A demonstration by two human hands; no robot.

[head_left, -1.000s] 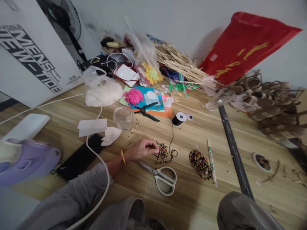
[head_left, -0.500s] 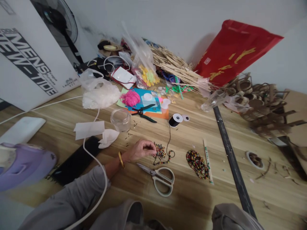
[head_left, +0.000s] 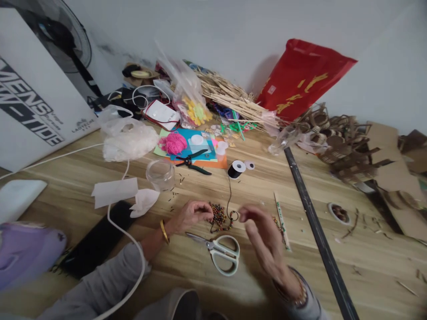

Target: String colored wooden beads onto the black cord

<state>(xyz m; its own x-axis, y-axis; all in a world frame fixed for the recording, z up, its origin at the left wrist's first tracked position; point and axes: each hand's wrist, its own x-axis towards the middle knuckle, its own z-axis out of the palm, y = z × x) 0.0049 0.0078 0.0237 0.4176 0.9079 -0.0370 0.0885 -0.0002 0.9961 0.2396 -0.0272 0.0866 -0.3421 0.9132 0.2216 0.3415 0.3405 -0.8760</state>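
Note:
My left hand (head_left: 193, 213) is closed in a pinch at the left edge of a pile of multicoloured beads (head_left: 218, 214). The thin black cord (head_left: 229, 193) runs from a spool (head_left: 236, 169) down past the pile, with several beads strung on it, and its end curves up to my left fingertips. My right hand (head_left: 265, 238) hovers right of the strung beads, slightly blurred, fingers apart and nothing visible in them. It hides most of a coiled bead string (head_left: 276, 222). Scissors (head_left: 223, 253) with pale handles lie on the table between my hands.
Pruning shears (head_left: 192, 162) lie on coloured paper by pink yarn (head_left: 173, 143). A clear jar (head_left: 160, 175) stands left of the shears. A white cable (head_left: 128, 235) crosses over my left sleeve. A black strip (head_left: 315, 226) runs along the right side, near a small white bowl (head_left: 339, 213).
My right hand has come into view from the lower right, over the coiled bead string. My left hand stays pinched beside the bead pile. The camera view has shifted somewhat.

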